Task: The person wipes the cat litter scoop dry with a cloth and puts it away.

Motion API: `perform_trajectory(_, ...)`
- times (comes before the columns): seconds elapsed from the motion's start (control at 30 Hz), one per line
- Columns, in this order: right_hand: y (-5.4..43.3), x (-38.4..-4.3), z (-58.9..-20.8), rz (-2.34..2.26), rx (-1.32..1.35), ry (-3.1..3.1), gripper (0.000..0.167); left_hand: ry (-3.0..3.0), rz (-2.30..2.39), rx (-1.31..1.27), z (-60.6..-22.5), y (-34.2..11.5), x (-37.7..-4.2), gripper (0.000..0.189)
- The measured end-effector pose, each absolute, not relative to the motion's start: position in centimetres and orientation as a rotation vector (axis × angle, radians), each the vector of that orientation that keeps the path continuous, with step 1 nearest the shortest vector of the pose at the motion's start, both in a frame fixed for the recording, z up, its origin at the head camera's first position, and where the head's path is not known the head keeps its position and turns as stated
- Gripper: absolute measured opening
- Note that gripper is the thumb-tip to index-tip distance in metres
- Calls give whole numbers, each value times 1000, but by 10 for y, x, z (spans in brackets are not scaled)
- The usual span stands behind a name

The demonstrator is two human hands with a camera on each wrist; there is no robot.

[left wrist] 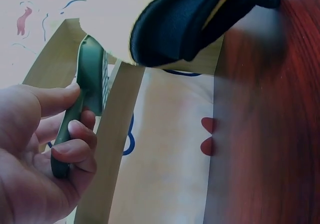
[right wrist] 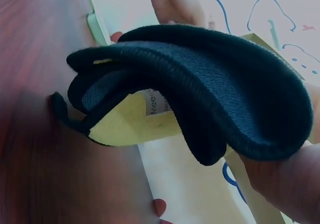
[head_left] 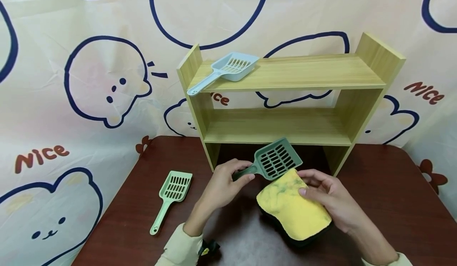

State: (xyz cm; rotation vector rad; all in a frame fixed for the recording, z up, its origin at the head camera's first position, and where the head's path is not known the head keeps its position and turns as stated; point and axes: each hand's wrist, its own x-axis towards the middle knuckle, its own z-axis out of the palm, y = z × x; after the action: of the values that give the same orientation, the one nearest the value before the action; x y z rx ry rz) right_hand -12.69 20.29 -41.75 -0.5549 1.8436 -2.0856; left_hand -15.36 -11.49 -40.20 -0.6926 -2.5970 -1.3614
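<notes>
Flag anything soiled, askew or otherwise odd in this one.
The yellow cloth in the right hand has dark smudges near its upper end, its face otherwise plain yellow. The light-blue scoop lies askew on the top shelf, its handle poking past the front edge. Nothing looks spilled or broken.

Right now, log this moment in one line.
left hand: grips dark-green slotted plastic scoop | right hand: holds folded yellow-and-black cloth
</notes>
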Motion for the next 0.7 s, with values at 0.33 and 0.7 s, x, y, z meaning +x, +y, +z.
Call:
perform_trajectory(0.33, 217, -129, -411, -2155, -534, 1893, 40, -2635, -1395, -677, -401, -128, -156, 23)
perform_trajectory(0.7, 209, -127, -413, -2133, -555, 1848, 37, -2598, -1370, -729, -402, -123, -155, 24)
